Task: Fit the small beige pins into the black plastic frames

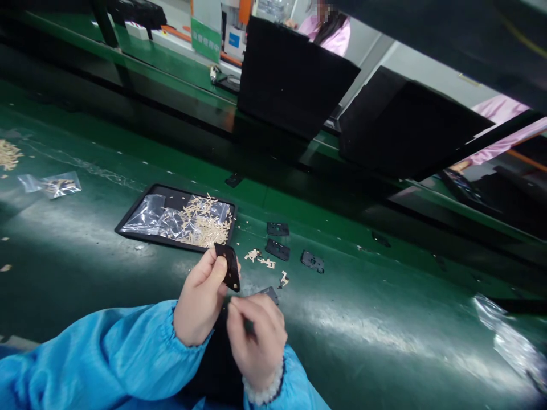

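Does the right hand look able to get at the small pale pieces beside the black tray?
Probably yes: the small pale pieces lie uncovered on the table ahead of the right hand, and the flat dark plate nearby looks too low to block it. Whether the hand holds something is unclear.

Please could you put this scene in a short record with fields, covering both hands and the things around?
Left hand: holds a flat black rectangular part, tilted
Right hand: in a pinching pose near that part; whether it holds anything is unclear
Container: black rectangular tray with clear plastic bags and small beige strips
Surface: glossy green table
Right of tray: flat black rectangular plates and small loose beige pieces
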`<state>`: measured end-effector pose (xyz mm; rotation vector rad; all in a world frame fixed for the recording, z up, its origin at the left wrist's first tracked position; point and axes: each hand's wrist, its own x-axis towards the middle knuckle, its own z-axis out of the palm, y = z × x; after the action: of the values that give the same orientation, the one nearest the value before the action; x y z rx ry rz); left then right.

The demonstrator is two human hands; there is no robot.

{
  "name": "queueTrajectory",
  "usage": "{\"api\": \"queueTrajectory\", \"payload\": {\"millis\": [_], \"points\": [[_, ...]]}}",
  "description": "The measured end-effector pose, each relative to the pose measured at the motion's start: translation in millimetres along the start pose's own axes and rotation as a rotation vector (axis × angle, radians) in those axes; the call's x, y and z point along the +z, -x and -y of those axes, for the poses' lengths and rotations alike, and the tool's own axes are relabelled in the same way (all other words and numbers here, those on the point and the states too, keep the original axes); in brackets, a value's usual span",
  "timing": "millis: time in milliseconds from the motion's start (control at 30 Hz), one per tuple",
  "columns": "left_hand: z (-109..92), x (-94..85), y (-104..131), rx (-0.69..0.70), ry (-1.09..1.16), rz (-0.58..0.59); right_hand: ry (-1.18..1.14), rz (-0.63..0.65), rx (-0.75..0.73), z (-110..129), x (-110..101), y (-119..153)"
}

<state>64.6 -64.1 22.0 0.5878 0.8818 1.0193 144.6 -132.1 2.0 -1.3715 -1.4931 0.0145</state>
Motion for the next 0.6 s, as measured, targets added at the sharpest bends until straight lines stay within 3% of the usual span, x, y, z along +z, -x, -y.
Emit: {"api": "queueTrajectory", "payload": {"millis": [100,167,300,500,600], "points": [[-6,3.9,-1,-0.029,0.102,0.015,-0.046,-0.019,0.175,-2,-3,-1],[-7,4.7,0,-0.054,0.107,0.02,-0.042,0.023,0.203,-3,-2,-3],[-4,0.1,1,-0.019,0.075,0.033,-0.015,-0.023,0.164,-4,1,-5],[-9,-16.1,-7,0.139,-0.352,0.178,0.16,-0.133,0.055,-12,-6,-6],[-12,-18.2,-10,0.134,-0.395,0.205,0.238,-0.134,-0.021,-15,-8,-5]]}}
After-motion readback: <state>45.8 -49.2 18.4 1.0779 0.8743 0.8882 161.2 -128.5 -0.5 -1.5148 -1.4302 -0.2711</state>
